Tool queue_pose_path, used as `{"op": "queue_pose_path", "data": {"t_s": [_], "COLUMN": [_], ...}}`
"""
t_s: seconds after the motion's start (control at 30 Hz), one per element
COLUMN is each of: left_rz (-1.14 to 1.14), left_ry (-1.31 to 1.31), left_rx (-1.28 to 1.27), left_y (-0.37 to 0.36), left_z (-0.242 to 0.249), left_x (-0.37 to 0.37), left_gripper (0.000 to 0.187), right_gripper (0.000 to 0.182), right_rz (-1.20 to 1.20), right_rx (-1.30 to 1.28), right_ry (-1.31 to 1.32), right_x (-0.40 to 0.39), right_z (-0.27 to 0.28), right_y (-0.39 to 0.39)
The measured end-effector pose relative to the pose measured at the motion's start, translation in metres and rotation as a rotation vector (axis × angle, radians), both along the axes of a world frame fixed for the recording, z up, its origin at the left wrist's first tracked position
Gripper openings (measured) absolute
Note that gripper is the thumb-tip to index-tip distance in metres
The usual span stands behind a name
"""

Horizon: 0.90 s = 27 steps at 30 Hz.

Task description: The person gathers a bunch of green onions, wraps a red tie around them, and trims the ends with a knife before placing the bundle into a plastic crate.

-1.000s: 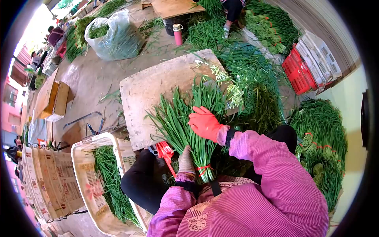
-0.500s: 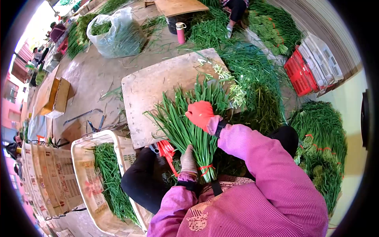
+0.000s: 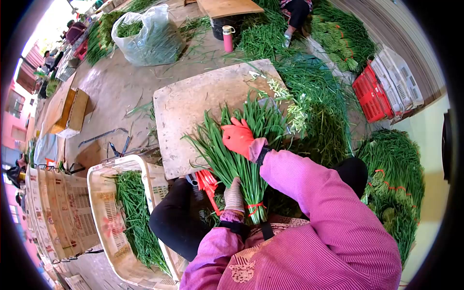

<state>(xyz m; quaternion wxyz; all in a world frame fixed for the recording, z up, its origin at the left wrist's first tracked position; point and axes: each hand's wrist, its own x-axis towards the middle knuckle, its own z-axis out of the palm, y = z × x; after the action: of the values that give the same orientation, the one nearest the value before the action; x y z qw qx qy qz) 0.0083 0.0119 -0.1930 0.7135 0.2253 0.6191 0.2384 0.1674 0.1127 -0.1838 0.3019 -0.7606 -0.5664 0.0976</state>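
Note:
A bunch of green garlic chives (image 3: 249, 181) lies across my lap, its leaves fanned over the board and its stem ends toward my body. A red tie (image 3: 254, 208) circles the stems near their base. My left hand (image 3: 234, 195), in a pale knit glove, is wrapped round the side of the bunch just above the tie, with its thumb along the stems. In a red-orange glove, my right hand (image 3: 238, 136) rests on the upper leaves with its fingers spread. Red strips (image 3: 207, 186) hang beside my left hand, at the board's near edge.
A wooden board (image 3: 188, 113) stands before me, with cut stem pieces (image 3: 296, 116) at its right. On the left is a white crate (image 3: 104, 222) holding chives. Tied bunches (image 3: 394, 169) lie at right. A pink bottle (image 3: 227, 41) and a plastic bag (image 3: 154, 41) stand farther off.
My right hand has opened from a closed shape and shifted slightly left and up over the leaves. My left hand keeps its hold. The view has shifted slightly.

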Motion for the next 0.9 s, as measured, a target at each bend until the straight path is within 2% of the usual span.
{"op": "queue_pose_path", "data": {"t_s": [0.03,0.1,0.13,0.17,0.23,0.27,0.3,0.33,0.4,0.43,0.53,0.6,0.63,0.7,0.73,0.77,0.83,0.87,0.9], "left_rz": [0.001,0.005,-0.032,-0.03,-0.03,-0.063,-0.063,-0.076,-0.087,-0.043,-0.006,0.034,0.035,0.02,0.02,0.027,0.034,0.048,0.062], "left_ry": [-0.001,-0.037,0.08,0.081,0.068,0.095,0.094,0.094,0.092,0.035,-0.04,-0.066,-0.069,-0.066,-0.065,-0.044,-0.024,-0.057,-0.09], "left_rx": [0.0,0.019,0.096,0.096,0.112,0.127,0.126,0.123,0.118,0.059,0.026,0.062,0.063,0.07,0.07,0.084,0.098,0.099,0.101], "left_y": [0.002,0.006,0.005,0.008,0.01,0.012,0.014,0.015,0.013,0.009,0.004,0.001,0.002,0.002,0.001,0.0,-0.001,-0.002,-0.002], "left_z": [-0.004,-0.001,0.01,0.013,0.016,0.01,0.004,-0.002,-0.008,-0.007,-0.022,-0.024,-0.021,-0.015,-0.01,-0.005,-0.006,-0.01,-0.01], "left_x": [0.0,-0.001,0.0,0.002,0.002,0.002,0.001,0.001,0.0,-0.002,-0.007,-0.004,-0.003,-0.001,-0.001,0.0,0.0,0.0,0.0], "left_gripper": [0.043,0.046,0.051,0.051,0.053,0.053,0.053,0.051,0.05,0.048,0.045,0.043,0.043,0.042,0.042,0.043,0.043,0.042,0.042], "right_gripper": [0.015,0.018,0.02,0.02,0.022,0.024,0.024,0.023,0.021,0.02,0.017,0.017,0.017,0.02,0.024,0.024,0.031,0.031,0.033], "right_rz": [0.001,-0.069,-0.05,-0.047,-0.089,-0.103,-0.103,-0.057,-0.249,-0.204,-0.327,-0.226,-0.224,-0.011,0.16,0.16,0.07,0.07,0.147], "right_rx": [0.0,-0.074,-0.007,-0.007,-0.029,-0.086,-0.087,0.076,-0.082,-0.137,-0.073,0.125,0.127,-0.225,-0.323,-0.324,-0.562,-0.563,-0.557], "right_ry": [-0.001,0.252,0.279,0.28,0.24,-0.007,-0.009,-0.156,-0.016,0.126,0.206,0.677,0.675,0.905,1.103,1.107,0.668,0.668,0.471], "right_x": [0.001,0.004,0.008,0.013,0.016,0.016,0.017,0.018,0.022,0.052,0.082,0.079,0.073,0.057,0.063,0.066,0.061,0.066,0.069], "right_z": [-0.008,-0.019,-0.022,-0.026,-0.007,0.006,0.011,0.016,0.036,0.013,0.047,0.073,0.082,0.092,0.075,0.056,0.039,0.025,0.017], "right_y": [0.005,0.017,0.018,0.02,0.018,0.013,0.011,0.009,0.021,0.045,0.053,0.053,0.051,0.042,0.043,0.041,0.032,0.03,0.027]}}
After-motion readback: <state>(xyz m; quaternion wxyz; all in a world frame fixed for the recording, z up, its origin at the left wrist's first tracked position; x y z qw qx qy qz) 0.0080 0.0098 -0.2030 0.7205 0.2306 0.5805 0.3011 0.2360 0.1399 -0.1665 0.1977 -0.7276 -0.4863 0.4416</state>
